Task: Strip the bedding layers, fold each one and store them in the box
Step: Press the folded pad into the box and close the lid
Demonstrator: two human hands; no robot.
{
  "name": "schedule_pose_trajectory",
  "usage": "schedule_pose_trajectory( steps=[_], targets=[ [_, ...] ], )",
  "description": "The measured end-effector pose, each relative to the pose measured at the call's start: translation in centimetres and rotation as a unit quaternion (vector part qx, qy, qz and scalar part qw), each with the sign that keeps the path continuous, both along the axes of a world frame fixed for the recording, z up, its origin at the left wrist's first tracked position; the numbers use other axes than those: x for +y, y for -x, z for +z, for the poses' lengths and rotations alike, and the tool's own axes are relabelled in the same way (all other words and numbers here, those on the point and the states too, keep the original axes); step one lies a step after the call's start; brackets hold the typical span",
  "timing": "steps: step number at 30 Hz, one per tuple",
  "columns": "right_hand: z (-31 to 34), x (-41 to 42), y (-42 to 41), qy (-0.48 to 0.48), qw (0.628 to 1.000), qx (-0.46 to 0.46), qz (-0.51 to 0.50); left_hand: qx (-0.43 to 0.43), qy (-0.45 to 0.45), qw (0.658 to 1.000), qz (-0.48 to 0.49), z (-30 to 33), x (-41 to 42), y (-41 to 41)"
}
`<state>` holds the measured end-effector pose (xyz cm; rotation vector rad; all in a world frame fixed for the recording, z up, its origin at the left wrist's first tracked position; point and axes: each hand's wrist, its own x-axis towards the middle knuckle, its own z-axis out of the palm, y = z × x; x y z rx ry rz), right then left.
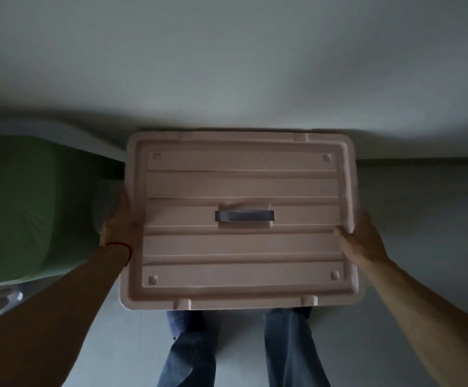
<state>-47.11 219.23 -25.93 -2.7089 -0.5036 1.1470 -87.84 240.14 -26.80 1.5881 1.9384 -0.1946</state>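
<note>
2 hands (119, 223) (362, 237) grip box lid (241, 247) at L/R edges.

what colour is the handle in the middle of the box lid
Grey-blue handle, set in the pale pink ribbed plastic lid; head view.

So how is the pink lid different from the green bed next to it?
The lid is pale pink, hard and ridged with a grey handle; the green bed looks soft and smooth. The left hand and right hand grip the lid by its side edges, while nothing touches the bed. Both are roughly rectangular with rounded corners.
</note>
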Motion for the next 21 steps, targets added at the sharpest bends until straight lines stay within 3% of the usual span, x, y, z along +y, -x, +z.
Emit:
schedule_pose_trajectory(
  steps=[5,10,13,15,18,21],
  targets=[
    [-2.1,0.0,1.7,0.028,0.996,-0.088,0.019,-0.019,0.041,0.999,-0.001,-2.9,1.9,2.9],
    [-2.9,0.1,0.0,0.032,0.998,-0.054,0.027,-0.05,0.096,0.994,0.012,-4.2,2.7,4.6],
    [-2.8,0.4,-0.6,0.045,0.998,-0.036,0.004,0.062,0.029,0.996,-0.057,-3.9,2.1,2.6],
    [-2.5,0.5,-0.7,0.049,0.998,-0.038,0.001,0.124,0.032,0.991,-0.05,-3.1,1.3,0.2],
    [-2.1,0.6,-0.5,0.044,0.999,-0.024,0.003,0.137,0.075,0.987,-0.04,-3.4,0.7,-0.4],
    [-2.3,0.2,-0.6,0.034,0.999,-0.02,0.024,0.097,0.048,0.994,-0.008,-3.4,1.1,-0.2]
  ],
)
